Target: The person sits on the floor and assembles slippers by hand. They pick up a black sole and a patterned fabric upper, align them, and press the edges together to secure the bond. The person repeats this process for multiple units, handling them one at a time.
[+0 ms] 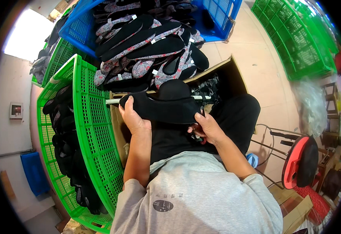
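A black cloth slipper (162, 109) is stretched sideways in front of me, above my lap. My left hand (134, 119) pinches its left end, thumb on top. At its right end, my right hand (208, 128) grips the edge between thumb and fingers. A small dark tool with a looped handle, which looks like scissors (195, 137), is tucked in the fingers of that same hand. Behind the slipper runs a pale rod (113, 101), lying across an open cardboard box (238, 74) with dark scraps inside. Just beyond are piled slippers (151, 46) with black soles and floral lining.
A tall green crate (94, 136) of black slippers stands close on my left. The blue crate (77, 35) is at the far side, another green crate (295, 46) at far right. A red-and-black round seat (299, 162) on thin metal legs stands to the right.
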Motion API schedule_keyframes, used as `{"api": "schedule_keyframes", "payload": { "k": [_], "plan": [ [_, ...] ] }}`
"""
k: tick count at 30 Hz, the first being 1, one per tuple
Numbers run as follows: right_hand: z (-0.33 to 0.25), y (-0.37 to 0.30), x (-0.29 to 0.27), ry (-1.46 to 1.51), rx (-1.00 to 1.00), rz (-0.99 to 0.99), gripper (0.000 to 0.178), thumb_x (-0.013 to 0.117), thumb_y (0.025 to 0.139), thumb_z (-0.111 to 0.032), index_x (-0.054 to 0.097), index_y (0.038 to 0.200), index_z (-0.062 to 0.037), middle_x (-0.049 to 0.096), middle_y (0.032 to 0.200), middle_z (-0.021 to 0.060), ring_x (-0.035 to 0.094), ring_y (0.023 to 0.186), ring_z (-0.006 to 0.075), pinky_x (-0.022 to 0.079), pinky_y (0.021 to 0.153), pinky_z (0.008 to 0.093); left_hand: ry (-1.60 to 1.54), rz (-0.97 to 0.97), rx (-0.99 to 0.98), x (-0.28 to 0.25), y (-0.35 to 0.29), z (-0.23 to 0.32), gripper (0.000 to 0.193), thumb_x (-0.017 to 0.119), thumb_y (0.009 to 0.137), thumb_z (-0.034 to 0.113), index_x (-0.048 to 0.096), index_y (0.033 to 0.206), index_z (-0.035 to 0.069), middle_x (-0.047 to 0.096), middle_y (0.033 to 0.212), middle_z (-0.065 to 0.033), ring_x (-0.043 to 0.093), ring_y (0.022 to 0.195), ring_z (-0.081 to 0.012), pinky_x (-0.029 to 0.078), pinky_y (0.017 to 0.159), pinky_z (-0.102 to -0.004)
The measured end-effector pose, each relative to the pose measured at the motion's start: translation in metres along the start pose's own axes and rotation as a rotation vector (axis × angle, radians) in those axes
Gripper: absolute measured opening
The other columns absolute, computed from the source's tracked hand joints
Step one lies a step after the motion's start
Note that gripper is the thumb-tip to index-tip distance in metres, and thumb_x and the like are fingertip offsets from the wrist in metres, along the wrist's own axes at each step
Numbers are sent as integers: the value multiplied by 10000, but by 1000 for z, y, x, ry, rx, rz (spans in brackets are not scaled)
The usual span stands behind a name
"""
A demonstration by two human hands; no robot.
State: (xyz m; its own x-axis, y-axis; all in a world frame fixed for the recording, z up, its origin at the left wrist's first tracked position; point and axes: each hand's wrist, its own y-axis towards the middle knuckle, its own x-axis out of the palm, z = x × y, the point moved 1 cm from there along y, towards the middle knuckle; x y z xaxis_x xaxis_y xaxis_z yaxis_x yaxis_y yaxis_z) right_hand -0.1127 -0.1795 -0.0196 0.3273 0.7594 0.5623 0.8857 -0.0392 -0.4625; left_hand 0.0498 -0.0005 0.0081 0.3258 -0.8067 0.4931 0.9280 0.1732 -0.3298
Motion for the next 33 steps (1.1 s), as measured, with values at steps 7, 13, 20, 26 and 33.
{"api": "schedule_keyframes", "payload": {
  "k": [7, 13, 20, 26, 33],
  "plan": [
    [12, 6, 6, -12, -130, 132, 354, 642, 938, -436, 547, 977, -97, 586, 704, 46, 441, 478, 62, 271, 408, 183, -110, 19, -174, -29, 28, -27, 360, 658, 864, 186, 533, 1187, 87, 630, 1048, -77, 648, 934, -243, 564, 835, -421],
    [15, 15, 1, 34, -97, 173, 330, 588, 969, -428, 553, 965, -100, 602, 736, 47, 418, 469, 67, 260, 408, 197, -106, 31, -195, -30, 31, -29, 386, 670, 861, 210, 534, 1206, 101, 620, 1070, -71, 635, 960, -240, 551, 860, -416],
    [17, 9, -9, 49, -117, 81, 448, 447, 1009, -524, 548, 1071, -92, 640, 801, 89, 349, 432, 92, 239, 411, 232, -26, -154, -49, -18, -8, 1, 302, 590, 958, 265, 537, 1214, 113, 628, 1156, -98, 629, 1046, -251, 523, 932, -419],
    [11, 7, -17, 205, -91, 103, 428, 327, 1065, -497, 546, 1149, -139, 629, 855, 18, 350, 440, 105, 260, 415, 235, -143, -169, -255, -26, -26, 23, 259, 469, 1034, 326, 540, 1165, 115, 623, 1286, -169, 589, 1182, -321, 456, 1043, -476],
    [21, 17, -22, 328, -155, 210, 403, 387, 1066, -418, 574, 1179, -79, 643, 828, 38, 394, 444, 91, 282, 393, 226, -162, -162, -355, -41, -17, 13, 209, 461, 1034, 270, 545, 1149, 117, 649, 1255, -148, 594, 1177, -328, 459, 1037, -491]
  ]
}}
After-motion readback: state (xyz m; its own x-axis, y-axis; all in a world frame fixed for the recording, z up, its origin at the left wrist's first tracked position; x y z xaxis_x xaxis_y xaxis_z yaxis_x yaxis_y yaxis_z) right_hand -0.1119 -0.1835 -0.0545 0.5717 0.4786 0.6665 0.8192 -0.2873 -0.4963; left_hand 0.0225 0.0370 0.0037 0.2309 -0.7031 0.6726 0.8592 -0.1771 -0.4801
